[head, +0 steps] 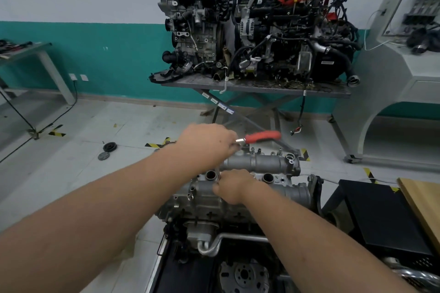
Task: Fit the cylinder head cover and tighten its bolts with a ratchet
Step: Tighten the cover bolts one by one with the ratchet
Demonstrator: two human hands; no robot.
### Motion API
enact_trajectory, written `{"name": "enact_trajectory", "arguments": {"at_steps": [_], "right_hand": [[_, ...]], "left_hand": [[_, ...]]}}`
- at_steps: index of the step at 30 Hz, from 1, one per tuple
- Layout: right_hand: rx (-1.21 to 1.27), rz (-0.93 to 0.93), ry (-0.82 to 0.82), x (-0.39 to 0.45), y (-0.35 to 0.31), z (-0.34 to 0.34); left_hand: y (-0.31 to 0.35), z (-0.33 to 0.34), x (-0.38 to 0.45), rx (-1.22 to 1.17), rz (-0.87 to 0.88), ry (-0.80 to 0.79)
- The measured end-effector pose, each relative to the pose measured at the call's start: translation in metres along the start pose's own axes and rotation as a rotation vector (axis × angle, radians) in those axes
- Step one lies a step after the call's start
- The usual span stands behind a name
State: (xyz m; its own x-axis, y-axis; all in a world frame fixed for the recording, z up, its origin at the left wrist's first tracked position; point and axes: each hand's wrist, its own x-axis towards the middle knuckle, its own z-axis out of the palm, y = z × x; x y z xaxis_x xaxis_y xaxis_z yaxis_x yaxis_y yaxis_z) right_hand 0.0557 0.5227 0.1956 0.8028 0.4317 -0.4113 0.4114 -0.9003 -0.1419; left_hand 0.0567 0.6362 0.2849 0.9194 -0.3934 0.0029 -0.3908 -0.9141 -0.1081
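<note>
The grey cast cylinder head cover [259, 164] lies on top of the engine [214, 207] in front of me. My left hand [207, 144] is closed over the head of a ratchet whose red handle [263, 137] sticks out to the right above the cover. A thin metal extension bar [217, 172] runs down from that hand to the middle of the cover. My right hand [234, 188] pinches the lower end of the bar at the cover's surface. The socket and bolt under my fingers are hidden.
Two larger engines [257, 28] stand on a metal scissor table [262, 85] ahead. A black crate [385, 216] and a wooden board [423, 202] are at my right. Two round parts [107, 151] lie on the floor at left. A white cabinet [404, 74] stands far right.
</note>
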Motion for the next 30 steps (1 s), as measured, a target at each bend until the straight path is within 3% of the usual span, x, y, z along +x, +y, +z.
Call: {"name": "enact_trajectory", "arguments": {"at_steps": [1,3,4,5,6,7,8,9,11,13,16,26,30], "right_hand": [[0.019,0.017,-0.016,0.000,-0.001,-0.002],[-0.011,0.155,0.134,0.006,-0.024,0.002],[0.034,0.209,0.036,-0.007,-0.036,-0.008],[0.173,0.287,0.046,-0.013,-0.035,-0.008],[0.108,0.263,0.079,-0.014,-0.035,-0.006],[0.182,0.181,0.188,0.001,-0.025,0.007],[0.101,0.005,0.188,0.013,-0.020,0.007],[0.074,-0.092,0.075,0.005,-0.014,0.004],[-0.106,-0.062,-0.028,0.001,-0.003,-0.005],[-0.128,-0.055,0.009,0.007,-0.007,-0.004],[-0.039,0.014,0.000,0.011,-0.008,0.003],[-0.111,-0.029,0.005,0.009,-0.004,0.008],[-0.050,-0.019,0.048,0.006,-0.007,0.009]], "left_hand": [[0.001,0.009,-0.005,0.101,0.074,0.140],[0.007,0.030,-0.016,-0.003,0.157,0.455],[0.010,0.042,-0.021,-0.167,0.130,0.595],[0.015,0.052,-0.023,-0.375,0.056,0.705],[0.023,0.058,-0.023,-0.618,-0.050,0.766],[0.032,0.061,-0.023,-0.882,-0.174,0.768],[0.043,0.063,-0.022,-1.173,-0.293,0.761],[0.050,0.064,-0.017,-1.493,-0.408,0.760],[0.051,0.060,-0.010,-2.008,-0.645,0.717],[0.040,0.056,-0.008,-2.198,-0.782,0.607],[0.020,0.048,-0.008,-2.074,-0.791,0.365],[-0.004,0.023,-0.009,-1.730,-0.683,-0.066],[-0.012,0.011,-0.010,-1.306,-0.603,-0.204]]}}
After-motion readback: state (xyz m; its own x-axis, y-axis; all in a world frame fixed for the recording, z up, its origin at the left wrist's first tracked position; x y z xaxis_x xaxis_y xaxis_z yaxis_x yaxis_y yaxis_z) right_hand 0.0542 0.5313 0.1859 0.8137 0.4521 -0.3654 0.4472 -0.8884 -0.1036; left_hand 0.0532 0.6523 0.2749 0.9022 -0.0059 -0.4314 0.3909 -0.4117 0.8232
